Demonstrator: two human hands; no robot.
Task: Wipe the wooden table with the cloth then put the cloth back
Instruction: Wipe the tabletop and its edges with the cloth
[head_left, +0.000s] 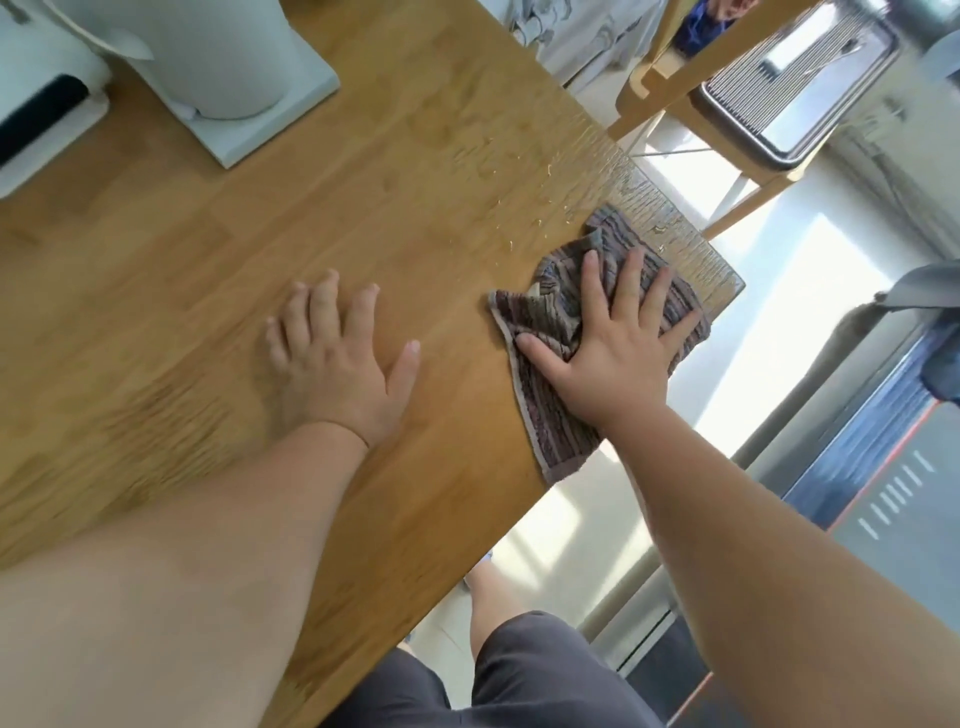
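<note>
The wooden table (218, 291) fills the left and middle of the view. A brown striped cloth (550, 415) lies crumpled at the table's right edge, one end hanging slightly over it. My right hand (613, 343) presses flat on the cloth with fingers spread. My left hand (337, 358) rests palm down on the bare wood to the left of the cloth, holding nothing. Small water droplets (519, 208) glint on the wood just beyond the cloth.
A white appliance on a white base (244, 98) stands at the table's far left. A wooden chair (670, 88) and a ribbed metal tray (779, 88) sit beyond the far right edge. The table corner (727, 283) is just past the cloth.
</note>
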